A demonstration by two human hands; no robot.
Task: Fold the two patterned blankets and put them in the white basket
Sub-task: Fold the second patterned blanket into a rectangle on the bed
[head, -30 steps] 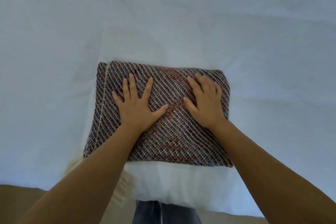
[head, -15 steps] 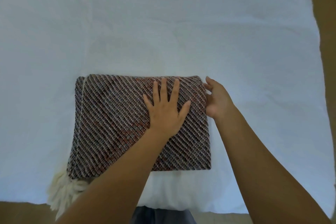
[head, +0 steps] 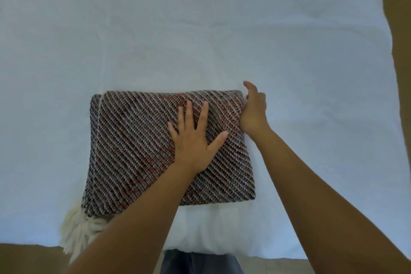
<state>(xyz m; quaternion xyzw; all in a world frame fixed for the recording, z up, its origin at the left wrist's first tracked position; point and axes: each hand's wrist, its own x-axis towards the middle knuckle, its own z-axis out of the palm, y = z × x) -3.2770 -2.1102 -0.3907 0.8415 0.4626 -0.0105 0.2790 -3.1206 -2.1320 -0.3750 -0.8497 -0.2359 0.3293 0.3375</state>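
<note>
A folded blanket with a diagonal weave of dark, pale and rust-red threads lay flat on a white sheet, in the near half of that sheet and a little left of its middle. It formed a neat, thick rectangle with several layers showing along its left edge. A cream fringe spilled out from under its near left corner and hung towards the sheet's near edge.

The left hand rested palm down on the right half of the blanket. Its fingers were straight and spread, the thumb pointed out to the right, and it grasped nothing. Its forearm crossed the blanket's near edge.

The right hand sat against the blanket's right edge, close to the far right corner, with the back of the hand towards the camera and the thumb raised above the corner. Its fingers were hidden where they met the fold, so I cannot tell whether it grasped the edge or only pressed against it.

The sheet was lightly creased and covered nearly all of the view. What lay beneath it could not be made out. A brown floor showed down the right side and along the bottom. Grey-blue trousers showed at the bottom centre, between the two forearms.
</note>
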